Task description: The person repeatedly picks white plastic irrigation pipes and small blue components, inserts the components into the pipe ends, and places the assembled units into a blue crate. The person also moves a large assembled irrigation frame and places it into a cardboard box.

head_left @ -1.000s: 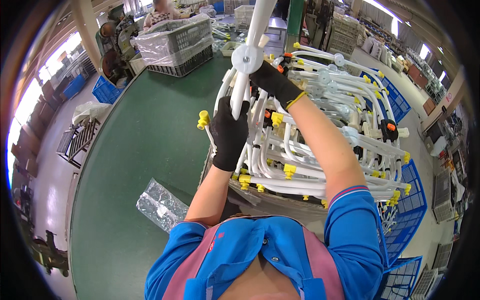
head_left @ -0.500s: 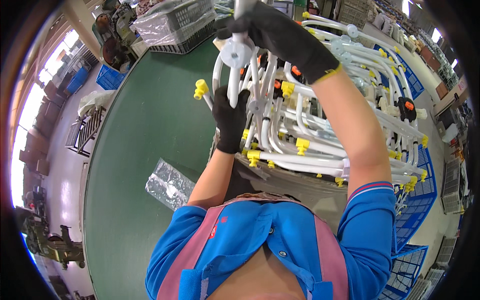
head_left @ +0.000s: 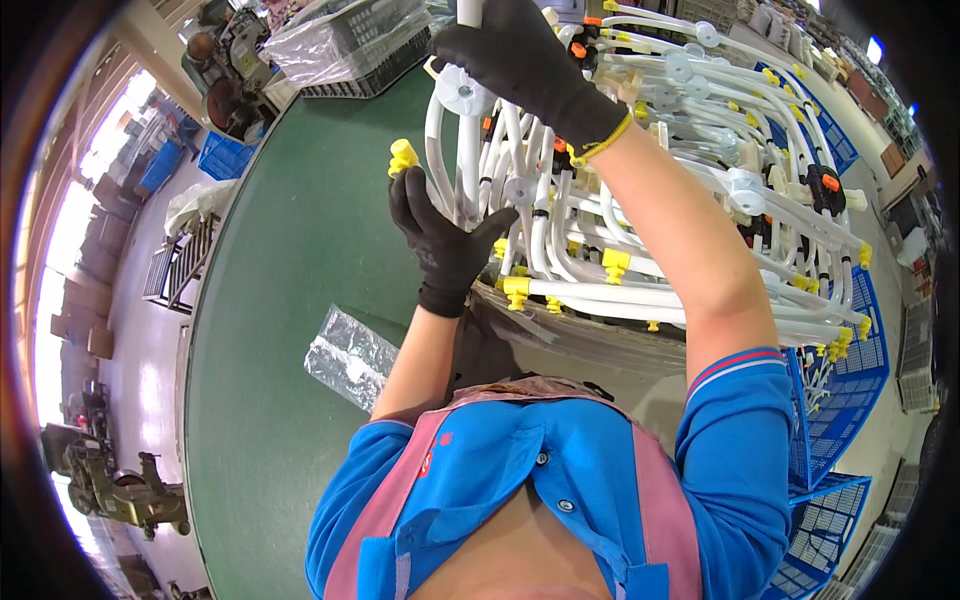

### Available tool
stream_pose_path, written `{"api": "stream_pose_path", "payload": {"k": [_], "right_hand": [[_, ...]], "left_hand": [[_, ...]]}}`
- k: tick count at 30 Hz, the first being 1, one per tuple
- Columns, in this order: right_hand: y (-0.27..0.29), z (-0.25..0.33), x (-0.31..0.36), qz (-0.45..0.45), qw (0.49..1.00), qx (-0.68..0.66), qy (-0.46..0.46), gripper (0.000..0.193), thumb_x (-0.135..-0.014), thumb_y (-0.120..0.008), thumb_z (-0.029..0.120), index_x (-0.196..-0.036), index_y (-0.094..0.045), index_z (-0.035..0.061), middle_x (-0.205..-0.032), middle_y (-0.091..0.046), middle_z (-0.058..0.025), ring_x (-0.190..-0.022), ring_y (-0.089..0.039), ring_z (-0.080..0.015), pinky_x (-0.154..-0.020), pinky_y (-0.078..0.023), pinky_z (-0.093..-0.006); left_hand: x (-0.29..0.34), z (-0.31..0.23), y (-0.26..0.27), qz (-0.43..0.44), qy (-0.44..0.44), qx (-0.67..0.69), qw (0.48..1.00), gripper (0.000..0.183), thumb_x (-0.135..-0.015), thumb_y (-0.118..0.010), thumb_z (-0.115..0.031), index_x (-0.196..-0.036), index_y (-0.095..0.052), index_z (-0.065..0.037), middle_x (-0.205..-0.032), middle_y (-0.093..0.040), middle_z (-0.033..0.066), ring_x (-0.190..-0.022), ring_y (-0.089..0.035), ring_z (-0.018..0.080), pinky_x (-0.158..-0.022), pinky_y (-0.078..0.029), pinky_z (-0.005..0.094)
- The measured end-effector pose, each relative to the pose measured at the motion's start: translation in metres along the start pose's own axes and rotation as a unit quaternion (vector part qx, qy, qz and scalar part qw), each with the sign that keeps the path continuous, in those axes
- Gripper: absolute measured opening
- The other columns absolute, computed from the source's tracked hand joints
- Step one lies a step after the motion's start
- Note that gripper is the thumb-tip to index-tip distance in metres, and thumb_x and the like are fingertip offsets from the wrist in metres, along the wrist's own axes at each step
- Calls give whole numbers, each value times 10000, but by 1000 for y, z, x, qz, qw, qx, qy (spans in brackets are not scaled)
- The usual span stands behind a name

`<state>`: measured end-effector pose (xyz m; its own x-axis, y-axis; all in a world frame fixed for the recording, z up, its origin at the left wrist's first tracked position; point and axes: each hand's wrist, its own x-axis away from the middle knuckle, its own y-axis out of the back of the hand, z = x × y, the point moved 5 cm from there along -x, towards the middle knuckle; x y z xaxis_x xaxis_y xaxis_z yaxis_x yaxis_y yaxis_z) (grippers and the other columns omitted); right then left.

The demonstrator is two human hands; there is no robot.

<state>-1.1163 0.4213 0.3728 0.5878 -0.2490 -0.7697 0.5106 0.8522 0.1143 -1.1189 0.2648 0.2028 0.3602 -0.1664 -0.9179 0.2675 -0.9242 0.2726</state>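
Both my hands wear black gloves. My right hand (head_left: pixel 525 62) is closed round an upright white tube (head_left: pixel 468 150) at the top of the view; the tube's upper end shows just past the fingers. A clear round disc (head_left: pixel 463 92) sits on this tube below the hand. My left hand (head_left: pixel 440 240) is open, thumb and fingers spread, beside the lower part of the tubes. Its fingertips are close to a yellow end fitting (head_left: pixel 402 157) on a bent white tube. Behind the hands lies a dense stack of white tube frames (head_left: pixel 600 295) with yellow fittings and orange-and-black parts.
A green table (head_left: pixel 270 260) spreads to the left, with a clear plastic bag (head_left: pixel 352 358) lying on it. At its far end stands a grey crate (head_left: pixel 365 50) partly covered in plastic film. Blue crates (head_left: pixel 845 390) stand on the right; a machine (head_left: pixel 130 490) is at the lower left.
My left hand has let go of the upright tube, and its fingers have spread. My right hand, still gripping the tube, has shifted slightly; the tube's lower end has dropped among the other tubes.
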Motion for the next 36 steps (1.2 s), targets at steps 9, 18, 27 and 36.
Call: {"api": "stream_pose_path", "payload": {"k": [9,18,27,36], "right_hand": [[-32,-5,-16,-73,981,168,67,469,-736,-580,148,-1144,-466,-54,-933,-620,-265,-886,-621,-410,-778,-504,-448],[-13,-4,37,48,985,91,-136,388,-819,-654,192,-1105,-500,-20,-836,-614,-139,-786,-622,-219,-668,-493,-350],[10,-17,49,-122,986,25,-107,238,-810,-736,157,-921,-597,0,-756,-608,-35,-690,-600,-119,-616,-495,-283],[-77,48,39,-42,978,89,185,418,-725,-699,168,-1062,-493,32,-870,-618,-195,-785,-631,-407,-674,-523,-457]], "left_hand": [[9,23,-49,-18,34,-66,997,709,-760,-773,-268,-1320,-433,4,-1374,-341,290,-1287,-339,484,-1036,-344,535],[49,63,-30,42,165,249,953,939,-697,-774,-150,-1431,-217,29,-1385,-335,212,-1260,-423,375,-1050,-360,454],[45,46,-44,49,203,215,954,973,-648,-843,-115,-1385,-229,48,-1299,-355,217,-1235,-396,354,-1039,-349,434],[25,51,-94,-21,228,326,917,971,-720,-802,-309,-1410,-220,49,-1372,-310,276,-1254,-353,439,-1034,-339,475]]}}
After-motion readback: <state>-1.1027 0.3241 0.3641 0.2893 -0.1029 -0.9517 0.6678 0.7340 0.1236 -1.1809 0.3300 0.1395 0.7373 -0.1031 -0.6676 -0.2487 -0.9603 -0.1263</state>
